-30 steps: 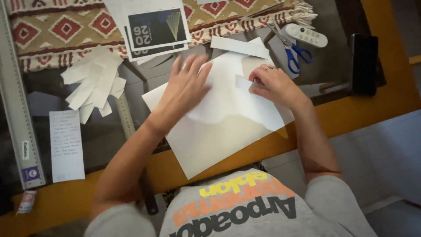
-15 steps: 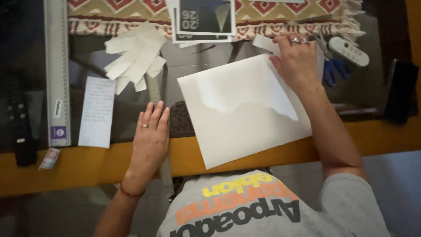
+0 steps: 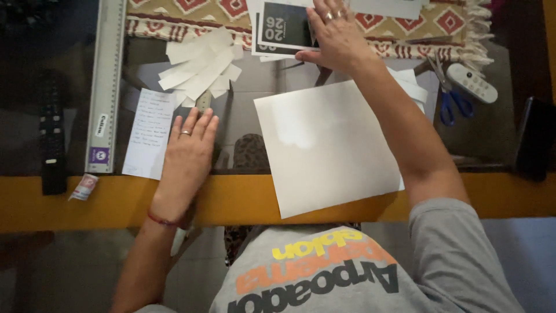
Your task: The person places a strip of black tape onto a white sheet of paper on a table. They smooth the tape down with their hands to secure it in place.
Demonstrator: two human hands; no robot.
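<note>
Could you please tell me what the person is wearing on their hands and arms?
The left hand has a thin ring on one finger and a slim red thread bracelet at the wrist. The right hand carries rings on two fingers. Both forearms are bare; a grey short sleeve covers the right upper arm.

1. A long grey ruler [image 3: 106, 87] lies well to the left of the left hand [image 3: 186, 156].
2. A heap of white paper strips [image 3: 200, 66] sits just above that hand.
3. Blue scissors [image 3: 449, 101] and a white remote [image 3: 472, 83] lie to the right of the right hand [image 3: 336, 35].
</note>
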